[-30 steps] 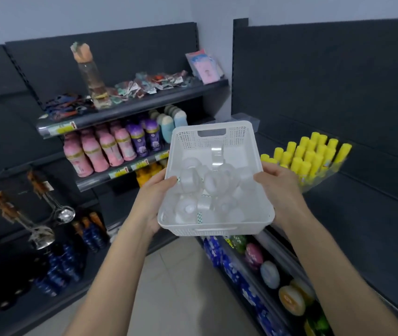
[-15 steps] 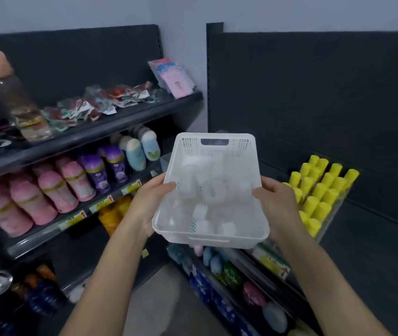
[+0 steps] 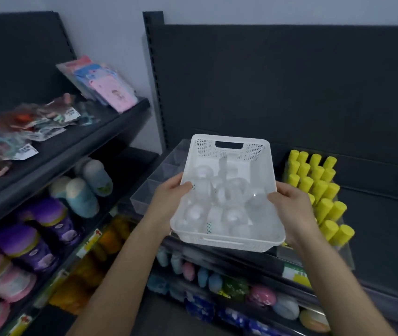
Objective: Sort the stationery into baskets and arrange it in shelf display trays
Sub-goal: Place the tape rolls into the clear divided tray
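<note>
I hold a white plastic basket in front of me with both hands, over the front edge of the right-hand shelf. Several rolls of clear tape lie loose inside it. My left hand grips the basket's left rim, thumb over the edge. My right hand grips the right rim the same way. A clear display tray with dividers stands on the shelf just behind and left of the basket. Several yellow-capped sticks stand in a clear tray to the right.
Dark shelving on the left carries packets, pink card packs and rows of pink, purple and blue bottles. Below the basket a lower shelf holds coloured egg-shaped items. The dark back panel rises behind the right shelf.
The view has swung right and closer to the right-hand shelf. The basket, still held by both hands, has come over the shelf beside the clear tray and the yellow sticks.
</note>
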Tool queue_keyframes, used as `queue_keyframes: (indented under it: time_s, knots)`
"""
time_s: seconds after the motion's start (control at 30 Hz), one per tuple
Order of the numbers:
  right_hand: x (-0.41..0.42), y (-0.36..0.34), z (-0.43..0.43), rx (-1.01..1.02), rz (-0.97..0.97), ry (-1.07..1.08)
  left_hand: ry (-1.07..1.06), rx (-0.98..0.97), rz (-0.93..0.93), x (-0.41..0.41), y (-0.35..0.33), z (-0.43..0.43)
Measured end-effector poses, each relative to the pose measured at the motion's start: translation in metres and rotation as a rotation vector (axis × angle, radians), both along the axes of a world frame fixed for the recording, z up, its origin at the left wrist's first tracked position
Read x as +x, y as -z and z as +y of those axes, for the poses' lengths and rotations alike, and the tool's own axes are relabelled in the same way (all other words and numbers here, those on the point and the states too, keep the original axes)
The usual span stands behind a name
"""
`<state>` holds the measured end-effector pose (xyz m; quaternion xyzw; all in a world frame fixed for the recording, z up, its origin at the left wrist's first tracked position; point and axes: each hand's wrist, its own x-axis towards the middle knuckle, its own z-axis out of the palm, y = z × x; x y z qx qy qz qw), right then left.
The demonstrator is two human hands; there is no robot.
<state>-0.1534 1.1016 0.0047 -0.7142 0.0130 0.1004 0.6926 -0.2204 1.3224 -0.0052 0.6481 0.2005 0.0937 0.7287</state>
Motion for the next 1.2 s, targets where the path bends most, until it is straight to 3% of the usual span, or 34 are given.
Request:
queue_keyframes:
  time_s: [0.47, 0.73, 1.07, 1.2]
  knots:
    - [0.050, 0.034, 0.015, -0.361, -0.027, 0.171, 0.184, 0.323, 0.146, 0.079, 0.021, 0.018]
    - [0.074, 0.047, 0.023, -0.452, -0.043, 0.210, 0.278, 0.432, 0.230, 0.119, 0.035, 0.035]
    - [0.087, 0.061, 0.034, -0.660, 0.045, 0.226, 0.373, 0.558, 0.283, 0.148, 0.038, 0.051]
    - [0.091, 0.061, 0.041, -0.761, 0.065, 0.288, 0.500, 0.717, 0.265, 0.163, 0.035, 0.058]
